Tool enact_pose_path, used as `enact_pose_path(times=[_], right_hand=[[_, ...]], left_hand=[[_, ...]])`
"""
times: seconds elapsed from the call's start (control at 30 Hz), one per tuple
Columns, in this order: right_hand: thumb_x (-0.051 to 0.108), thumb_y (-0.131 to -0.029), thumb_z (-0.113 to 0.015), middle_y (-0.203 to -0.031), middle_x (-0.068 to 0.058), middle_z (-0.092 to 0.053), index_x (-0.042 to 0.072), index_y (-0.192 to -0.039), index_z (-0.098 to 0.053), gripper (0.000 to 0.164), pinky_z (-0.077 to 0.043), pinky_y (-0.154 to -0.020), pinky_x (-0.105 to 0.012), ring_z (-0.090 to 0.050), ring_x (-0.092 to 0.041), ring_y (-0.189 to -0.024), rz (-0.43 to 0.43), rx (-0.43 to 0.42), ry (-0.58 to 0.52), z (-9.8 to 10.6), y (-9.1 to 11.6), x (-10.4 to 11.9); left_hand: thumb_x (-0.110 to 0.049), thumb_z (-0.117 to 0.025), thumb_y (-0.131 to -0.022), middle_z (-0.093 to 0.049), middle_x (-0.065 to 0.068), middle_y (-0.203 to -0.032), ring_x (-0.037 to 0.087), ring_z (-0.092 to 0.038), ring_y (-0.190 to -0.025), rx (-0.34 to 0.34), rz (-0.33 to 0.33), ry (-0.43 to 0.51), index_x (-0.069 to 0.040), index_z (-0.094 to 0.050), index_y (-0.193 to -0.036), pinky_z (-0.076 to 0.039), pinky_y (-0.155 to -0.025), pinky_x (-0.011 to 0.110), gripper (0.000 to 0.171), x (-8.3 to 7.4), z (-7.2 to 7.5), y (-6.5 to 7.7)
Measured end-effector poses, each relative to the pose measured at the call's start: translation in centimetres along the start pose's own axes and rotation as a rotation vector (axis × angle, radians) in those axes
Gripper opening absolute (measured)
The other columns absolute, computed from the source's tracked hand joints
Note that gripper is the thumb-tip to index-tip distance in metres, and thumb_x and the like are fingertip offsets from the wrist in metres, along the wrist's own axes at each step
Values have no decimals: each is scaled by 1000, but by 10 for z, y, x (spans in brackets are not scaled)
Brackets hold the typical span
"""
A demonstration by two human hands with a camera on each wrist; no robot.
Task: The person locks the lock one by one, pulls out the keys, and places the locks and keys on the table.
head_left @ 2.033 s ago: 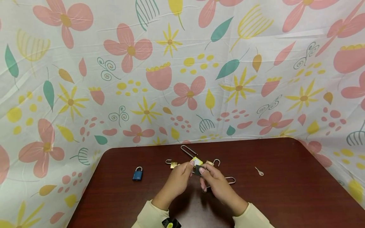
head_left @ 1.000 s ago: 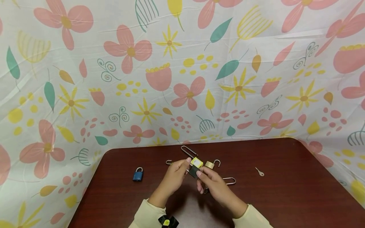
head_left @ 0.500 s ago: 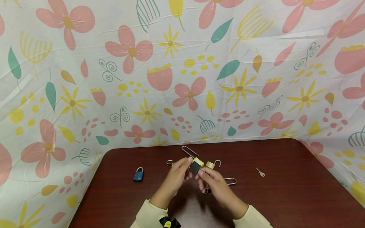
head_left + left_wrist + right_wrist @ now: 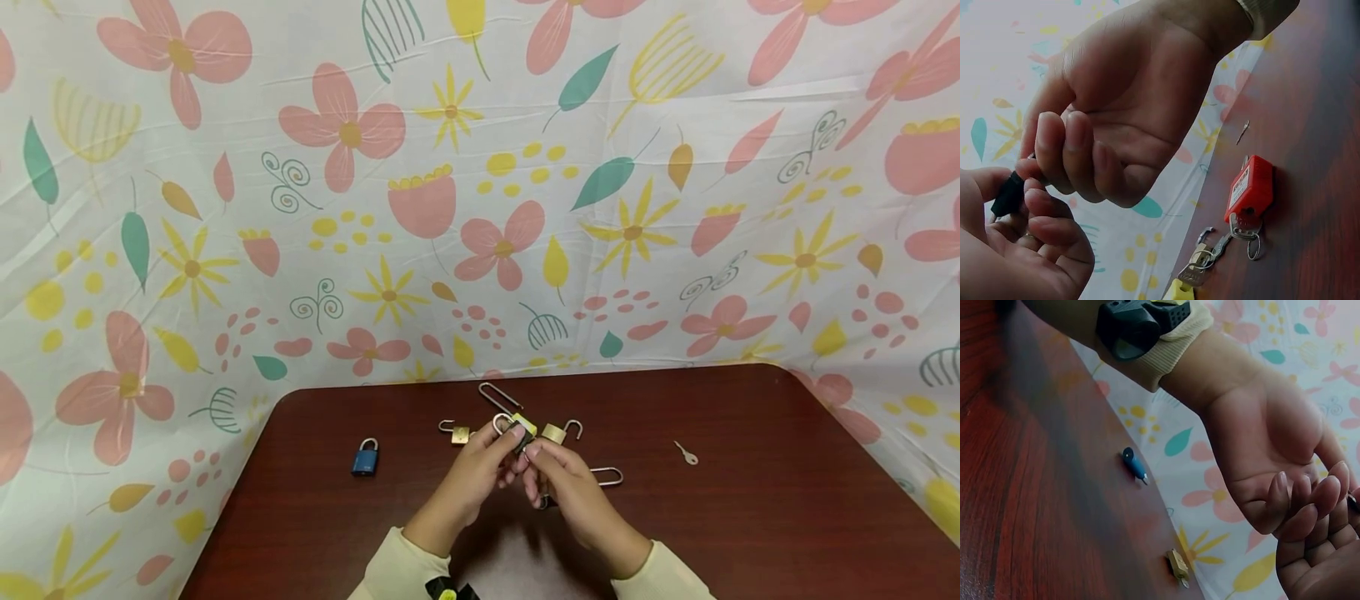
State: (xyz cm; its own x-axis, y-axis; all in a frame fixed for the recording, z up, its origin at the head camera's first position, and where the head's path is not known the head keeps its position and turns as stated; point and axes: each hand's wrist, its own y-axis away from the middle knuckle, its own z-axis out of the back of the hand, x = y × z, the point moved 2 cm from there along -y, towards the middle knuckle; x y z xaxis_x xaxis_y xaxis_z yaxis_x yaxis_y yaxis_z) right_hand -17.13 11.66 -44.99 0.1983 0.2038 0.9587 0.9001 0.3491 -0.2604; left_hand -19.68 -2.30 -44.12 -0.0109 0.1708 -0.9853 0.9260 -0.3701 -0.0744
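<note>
Room of unclear kind: flowered cloth (image 4: 465, 229) behind a dark-red table (image 4: 750, 508)

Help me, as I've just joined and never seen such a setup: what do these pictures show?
No machine works here: a person uses two bare hands. The head picture comes from a camera worn on the head, looking forward and down; the other two are taken from each wrist. The left hand grips a boxy black padlock; the right hand has its fingertips at the padlock's end, though what they pinch is too small to tell. On the glossy red-brown wood-grain table lie a rectangular blue padlock, two small boxy brass-coloured padlocks, a boxy yellow padlock, a boxy red padlock and a slim silver metal key. Behind it hangs a white flowered cloth.
</note>
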Motion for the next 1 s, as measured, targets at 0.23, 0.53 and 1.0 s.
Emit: enact_pose_path(times=[0.23, 0.53, 1.0], right_hand=[[14, -104, -35, -68, -13, -52, -9, -90, -47, 30, -44, -51, -26, -50, -16, -57, 23, 23, -23, 0, -2, 0], [11, -104, -31, -76, -28, -54, -11, -89, -48, 31, -46, -55, -27, -60, -29, -64, 41, 56, -50, 0, -4, 1], [7, -104, -29, -82, -31, -54, -13, -92, -47, 29, -46, -56, -27, -62, -34, -69, 26, 45, -60, -1, -3, -2]], left_hand=[[-33, -51, -99, -53, 2, -69, 12, -45, -55, 13, -26, 14, -7, -51, -89, -34, -47, 20, 28, 2, -2, -1], [-31, -50, -99, -54, 3, -67, 13, -46, -54, -11, -21, 10, -5, -51, -90, -32, -48, 22, 28, 0, -2, -1], [-22, -44, -102, -53, 4, -66, 14, -45, -55, -21, 5, 23, -5, -51, -89, -36, -50, 24, 23, -4, -2, 1]])
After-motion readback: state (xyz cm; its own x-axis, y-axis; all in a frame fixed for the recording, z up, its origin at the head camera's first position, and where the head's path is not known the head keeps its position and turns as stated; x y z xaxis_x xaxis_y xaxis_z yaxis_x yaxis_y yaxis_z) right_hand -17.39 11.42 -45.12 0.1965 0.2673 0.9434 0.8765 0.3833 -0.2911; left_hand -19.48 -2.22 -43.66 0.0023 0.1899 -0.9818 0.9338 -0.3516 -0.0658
